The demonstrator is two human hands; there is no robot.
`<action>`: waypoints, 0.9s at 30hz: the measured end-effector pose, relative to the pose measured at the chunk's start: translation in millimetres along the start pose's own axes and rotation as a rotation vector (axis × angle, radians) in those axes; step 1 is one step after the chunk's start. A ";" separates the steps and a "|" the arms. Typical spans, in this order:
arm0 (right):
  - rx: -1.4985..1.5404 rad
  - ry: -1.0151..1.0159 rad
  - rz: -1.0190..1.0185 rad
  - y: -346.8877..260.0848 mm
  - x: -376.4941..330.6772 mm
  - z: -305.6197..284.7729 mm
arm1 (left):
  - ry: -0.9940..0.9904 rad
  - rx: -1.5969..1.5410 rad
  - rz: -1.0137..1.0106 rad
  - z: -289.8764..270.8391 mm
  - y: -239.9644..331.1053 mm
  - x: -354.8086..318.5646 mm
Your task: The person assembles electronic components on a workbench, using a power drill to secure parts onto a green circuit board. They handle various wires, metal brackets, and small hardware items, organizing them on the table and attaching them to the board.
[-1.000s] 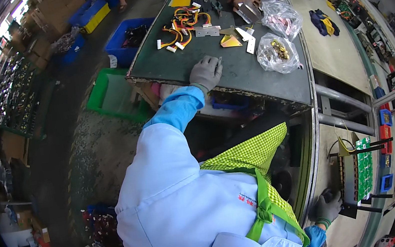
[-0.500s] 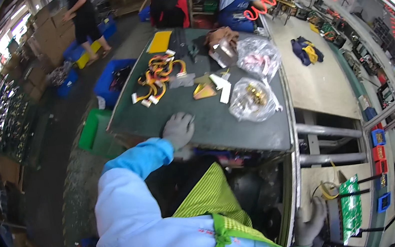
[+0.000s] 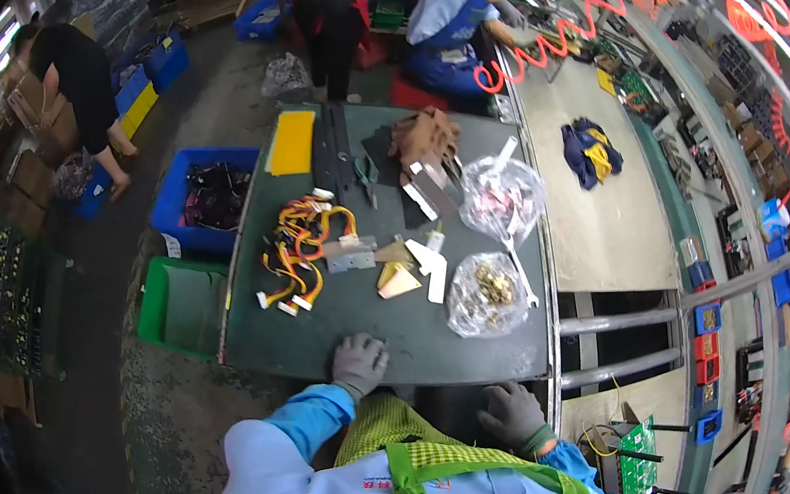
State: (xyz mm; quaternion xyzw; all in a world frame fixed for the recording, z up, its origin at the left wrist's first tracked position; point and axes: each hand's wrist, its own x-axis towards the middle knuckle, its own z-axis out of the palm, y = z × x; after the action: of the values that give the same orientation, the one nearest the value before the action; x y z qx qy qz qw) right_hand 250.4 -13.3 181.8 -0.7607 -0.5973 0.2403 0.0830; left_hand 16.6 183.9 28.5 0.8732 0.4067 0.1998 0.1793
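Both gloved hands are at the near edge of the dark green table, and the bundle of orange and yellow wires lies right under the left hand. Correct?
Not quite. The head view shows the left hand flat on bare table; the wire bundle lies farther back, apart from it. The right hand is at the near edge.

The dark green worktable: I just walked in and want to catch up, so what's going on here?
A person in a light blue jacket and green apron stands at the dark green worktable. Their gloved left hand rests flat on its near edge; the gloved right hand hangs below it, holding nothing. Untouched on top lie orange and yellow cable harnesses, metal brackets and two clear bags of small parts.
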 end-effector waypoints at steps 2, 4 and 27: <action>0.048 -0.050 -0.047 -27.7 31.4 -9.2 | -0.063 -0.076 -0.030 -2.8 -4.6 3.4; 0.059 -0.117 -0.133 -56.8 57.9 -14.7 | -0.165 -0.174 -0.081 -2.2 -9.0 12.1; -0.382 -0.827 -0.847 -178.4 191.5 83.9 | -0.302 0.082 -1.359 -17.9 -83.4 -474.5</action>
State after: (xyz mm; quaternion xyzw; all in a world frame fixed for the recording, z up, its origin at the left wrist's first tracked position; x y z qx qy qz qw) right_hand 89.2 203.5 131.5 -0.3031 -0.8624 0.3502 -0.2046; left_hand -325.2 -134.0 -92.2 0.4496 0.8408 -0.0957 0.2858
